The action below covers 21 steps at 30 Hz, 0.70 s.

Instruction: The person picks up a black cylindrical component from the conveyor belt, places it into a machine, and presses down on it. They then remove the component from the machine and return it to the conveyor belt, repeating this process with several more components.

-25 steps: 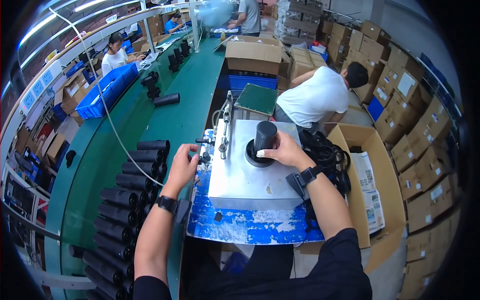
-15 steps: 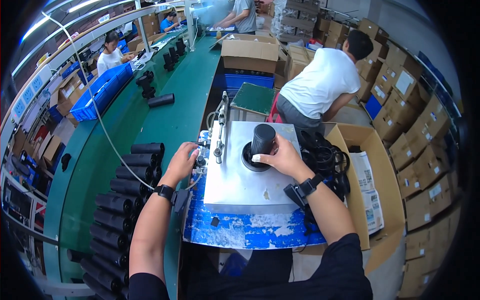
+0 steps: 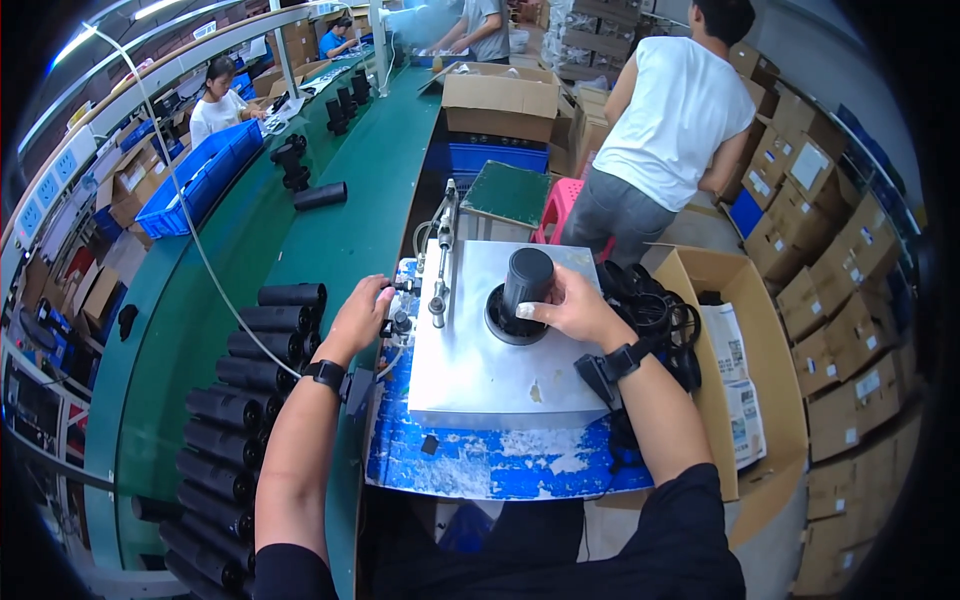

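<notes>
My right hand (image 3: 583, 308) is closed round the lower side of a black ribbed cylinder (image 3: 528, 277). That cylinder stands upright in a black round holder (image 3: 513, 328) on top of a silver metal box (image 3: 470, 375). At the box's left edge, my left hand (image 3: 360, 315) has its fingers closed at the small black handle of an air valve (image 3: 402, 285); the fingertips partly hide it. Metal fittings (image 3: 400, 325) with a hose sit just below. A metal air cylinder (image 3: 444, 260) is mounted upright along the box's left side.
Several black tubes (image 3: 225, 405) lie in a row on the green bench (image 3: 350, 220) to my left. Black rings (image 3: 660, 320) are heaped right of the box, beside an open carton (image 3: 780, 400). A person (image 3: 675, 120) stands beyond, near a pink stool (image 3: 562, 205). Others work farther back.
The person in the white shirt has straightened up and moved right, baring more of the pink stool. Both my hands keep nearly the same places.
</notes>
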Each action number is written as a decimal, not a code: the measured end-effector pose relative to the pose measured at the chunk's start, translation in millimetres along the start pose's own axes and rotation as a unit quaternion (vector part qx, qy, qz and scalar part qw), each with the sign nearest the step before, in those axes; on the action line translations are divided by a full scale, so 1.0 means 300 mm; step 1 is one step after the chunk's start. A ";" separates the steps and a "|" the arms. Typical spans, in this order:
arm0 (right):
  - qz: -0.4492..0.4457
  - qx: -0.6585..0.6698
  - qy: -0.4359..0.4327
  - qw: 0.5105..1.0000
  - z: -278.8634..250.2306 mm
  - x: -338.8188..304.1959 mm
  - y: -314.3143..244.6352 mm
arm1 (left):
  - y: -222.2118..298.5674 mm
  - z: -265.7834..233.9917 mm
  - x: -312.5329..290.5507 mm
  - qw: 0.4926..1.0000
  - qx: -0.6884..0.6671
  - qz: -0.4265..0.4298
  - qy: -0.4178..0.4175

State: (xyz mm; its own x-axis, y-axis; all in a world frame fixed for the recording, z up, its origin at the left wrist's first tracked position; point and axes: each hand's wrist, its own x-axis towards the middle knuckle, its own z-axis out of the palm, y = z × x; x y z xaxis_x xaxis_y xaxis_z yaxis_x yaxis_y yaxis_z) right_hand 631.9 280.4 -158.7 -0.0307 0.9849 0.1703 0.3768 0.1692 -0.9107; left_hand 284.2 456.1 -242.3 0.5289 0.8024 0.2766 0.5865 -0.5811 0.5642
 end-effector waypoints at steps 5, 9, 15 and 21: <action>0.032 -0.133 0.111 0.984 0.071 -0.047 -0.067 | 0.026 -0.015 0.002 1.000 -0.003 0.009 -0.020; 0.034 -0.152 0.131 0.979 0.079 -0.051 -0.061 | 0.046 -0.006 0.014 0.999 0.000 0.000 -0.038; 0.027 -0.156 0.133 0.978 0.084 -0.067 -0.084 | 0.044 -0.017 0.015 0.999 0.015 0.001 -0.048; 0.028 -0.142 0.124 0.982 0.093 -0.057 -0.083 | 0.107 -0.105 -0.033 0.990 -0.100 -0.103 -0.004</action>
State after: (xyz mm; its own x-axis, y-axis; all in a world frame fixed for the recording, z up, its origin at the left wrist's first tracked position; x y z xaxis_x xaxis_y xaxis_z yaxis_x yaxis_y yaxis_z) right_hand 597.2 260.4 -149.2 0.2103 0.9472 0.2419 0.6153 0.0640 -0.7857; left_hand 278.6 433.9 -202.4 0.4169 0.8991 0.1337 0.5499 -0.3666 0.7505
